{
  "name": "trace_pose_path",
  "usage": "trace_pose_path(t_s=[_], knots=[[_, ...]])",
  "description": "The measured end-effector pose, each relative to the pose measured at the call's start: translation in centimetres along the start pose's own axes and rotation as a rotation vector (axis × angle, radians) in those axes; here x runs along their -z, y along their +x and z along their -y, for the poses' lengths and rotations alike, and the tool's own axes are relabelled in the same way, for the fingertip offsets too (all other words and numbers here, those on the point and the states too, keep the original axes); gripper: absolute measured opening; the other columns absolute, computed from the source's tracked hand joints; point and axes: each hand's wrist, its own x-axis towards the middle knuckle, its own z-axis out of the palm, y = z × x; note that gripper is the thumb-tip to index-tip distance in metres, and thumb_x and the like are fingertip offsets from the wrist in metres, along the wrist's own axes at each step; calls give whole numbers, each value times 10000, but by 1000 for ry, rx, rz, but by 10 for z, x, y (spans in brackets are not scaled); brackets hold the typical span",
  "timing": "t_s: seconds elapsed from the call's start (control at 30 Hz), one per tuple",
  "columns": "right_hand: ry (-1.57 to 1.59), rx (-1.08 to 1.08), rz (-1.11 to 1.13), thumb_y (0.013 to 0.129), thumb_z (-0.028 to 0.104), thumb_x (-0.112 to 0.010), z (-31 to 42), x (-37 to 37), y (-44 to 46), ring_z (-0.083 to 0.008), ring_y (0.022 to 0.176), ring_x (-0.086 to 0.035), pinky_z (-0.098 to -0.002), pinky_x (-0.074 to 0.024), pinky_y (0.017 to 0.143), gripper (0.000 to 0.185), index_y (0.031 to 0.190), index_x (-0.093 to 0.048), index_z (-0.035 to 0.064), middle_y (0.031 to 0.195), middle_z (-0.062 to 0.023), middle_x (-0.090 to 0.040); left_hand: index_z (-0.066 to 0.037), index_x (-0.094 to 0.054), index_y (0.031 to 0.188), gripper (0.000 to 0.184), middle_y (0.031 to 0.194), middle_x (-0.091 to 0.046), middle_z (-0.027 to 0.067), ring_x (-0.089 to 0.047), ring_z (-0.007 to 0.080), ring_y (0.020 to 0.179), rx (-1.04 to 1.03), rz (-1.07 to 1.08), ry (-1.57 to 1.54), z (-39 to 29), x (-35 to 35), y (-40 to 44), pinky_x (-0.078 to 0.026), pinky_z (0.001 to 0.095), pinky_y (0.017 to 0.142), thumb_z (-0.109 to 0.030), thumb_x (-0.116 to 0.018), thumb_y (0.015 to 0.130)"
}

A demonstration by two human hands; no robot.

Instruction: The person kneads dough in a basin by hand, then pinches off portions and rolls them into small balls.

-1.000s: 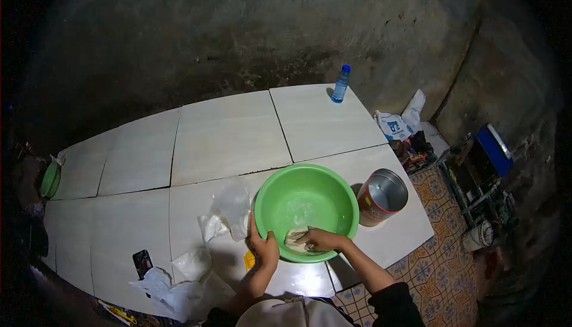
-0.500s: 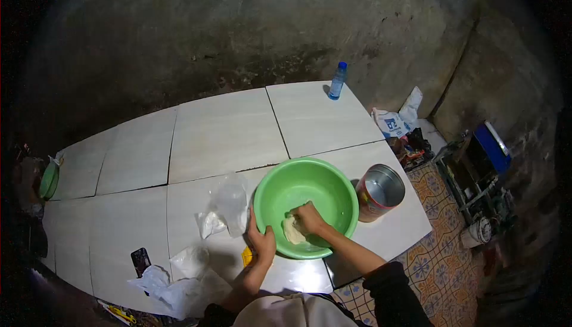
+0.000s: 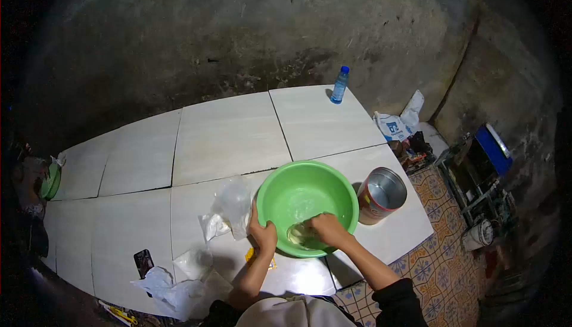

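With left hand (image 3: 263,236), grips round green plastic basin (image 3: 322,188), lower centre of frame; with curled right hand (image 3: 328,230), apparently kneads pale dough lump (image 3: 296,235) inside, cannot tell if gripping. Probably needs basin steady for next press.

A basin (image 3: 286,199) sits on a table (image 3: 232,136) near the frame's center, dough (image 3: 296,236) in its lower part under the right hand (image 3: 325,230), the left hand (image 3: 262,235) at its left rim. A can (image 3: 375,202) stands just right of the basin; bags (image 3: 232,202) lie left of it, a phone (image 3: 143,261) at lower left. Behind, a bottle (image 3: 339,87) stands near the table's far corner.
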Motion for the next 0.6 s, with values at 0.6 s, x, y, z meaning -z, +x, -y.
trace_pose_path(t_s=[0.6], knots=[[620,71,-265,556,-46,-724,-40,-57,23,-243,755,-665,-340,-510,702,406,955,-701,21,871,-165,-690,-107,-444,1400,736,1231,-586,235,-602,339,1106,-90,93,211,-13,7,3,-465,341,911,94,-523,696]])
